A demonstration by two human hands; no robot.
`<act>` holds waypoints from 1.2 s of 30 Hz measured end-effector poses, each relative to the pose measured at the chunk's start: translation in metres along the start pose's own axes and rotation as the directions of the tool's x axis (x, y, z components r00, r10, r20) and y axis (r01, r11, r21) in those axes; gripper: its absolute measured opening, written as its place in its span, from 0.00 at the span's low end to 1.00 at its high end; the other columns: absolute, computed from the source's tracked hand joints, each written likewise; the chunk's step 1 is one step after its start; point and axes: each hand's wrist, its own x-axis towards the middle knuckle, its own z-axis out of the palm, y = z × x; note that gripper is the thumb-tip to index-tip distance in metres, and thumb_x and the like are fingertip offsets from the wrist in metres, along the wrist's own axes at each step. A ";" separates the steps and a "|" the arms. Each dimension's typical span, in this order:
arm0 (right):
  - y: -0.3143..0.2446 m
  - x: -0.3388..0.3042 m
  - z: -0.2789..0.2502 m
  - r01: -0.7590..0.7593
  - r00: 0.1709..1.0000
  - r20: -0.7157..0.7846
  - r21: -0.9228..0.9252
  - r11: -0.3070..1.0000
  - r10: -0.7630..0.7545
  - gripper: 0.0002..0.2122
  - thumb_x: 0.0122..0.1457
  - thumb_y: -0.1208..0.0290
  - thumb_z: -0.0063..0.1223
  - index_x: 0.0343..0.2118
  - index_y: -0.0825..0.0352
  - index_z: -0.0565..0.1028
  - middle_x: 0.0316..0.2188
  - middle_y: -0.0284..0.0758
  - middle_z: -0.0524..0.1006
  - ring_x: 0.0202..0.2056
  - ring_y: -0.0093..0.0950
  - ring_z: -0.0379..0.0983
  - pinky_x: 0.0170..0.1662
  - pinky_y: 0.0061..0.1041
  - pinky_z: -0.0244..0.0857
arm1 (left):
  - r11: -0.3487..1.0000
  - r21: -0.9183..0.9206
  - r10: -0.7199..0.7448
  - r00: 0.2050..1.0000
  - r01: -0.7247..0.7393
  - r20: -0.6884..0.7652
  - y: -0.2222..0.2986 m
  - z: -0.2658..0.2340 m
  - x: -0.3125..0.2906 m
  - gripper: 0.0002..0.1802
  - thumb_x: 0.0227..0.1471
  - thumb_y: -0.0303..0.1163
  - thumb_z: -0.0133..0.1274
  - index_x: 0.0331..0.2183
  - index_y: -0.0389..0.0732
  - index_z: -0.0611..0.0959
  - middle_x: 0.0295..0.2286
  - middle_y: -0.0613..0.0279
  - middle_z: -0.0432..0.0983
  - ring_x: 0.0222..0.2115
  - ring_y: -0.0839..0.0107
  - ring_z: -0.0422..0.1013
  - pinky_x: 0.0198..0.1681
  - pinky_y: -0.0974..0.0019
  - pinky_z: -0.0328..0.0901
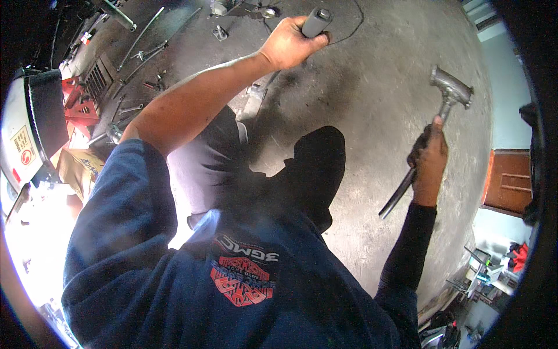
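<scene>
My left hand [289, 45] is closed around a dark grey cylindrical piece [317, 22], its rounded end showing above the fingers. Whether the thin dark rod below the wrist belongs to that piece I cannot tell. Off to the right, my right hand [430, 160] grips a hammer [452, 88] partway along its metal handle. The hammer's thick metal head points up and away from me, and the handle's tail sticks out below the fist, over the concrete floor. A wide gap separates the two hands.
Metal parts [220, 33] and long curved strips lie on the concrete floor [372, 110] at the far left. A red metal stand [80, 104] and a cardboard box [81, 166] are at left. A brown wooden panel [507, 180] and cluttered equipment [485, 273] line the right side.
</scene>
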 end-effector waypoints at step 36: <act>-0.075 -0.008 -0.094 0.284 0.958 0.011 -0.156 0.946 -0.285 0.25 0.71 0.39 0.43 0.30 0.60 0.72 0.20 0.23 0.64 0.20 0.17 0.61 0.24 0.22 0.57 | 0.971 -0.064 0.235 0.965 -0.229 0.115 0.031 0.079 -0.024 0.16 0.52 0.30 0.66 0.41 0.32 0.85 0.20 0.55 0.74 0.21 0.76 0.66 0.27 0.60 0.67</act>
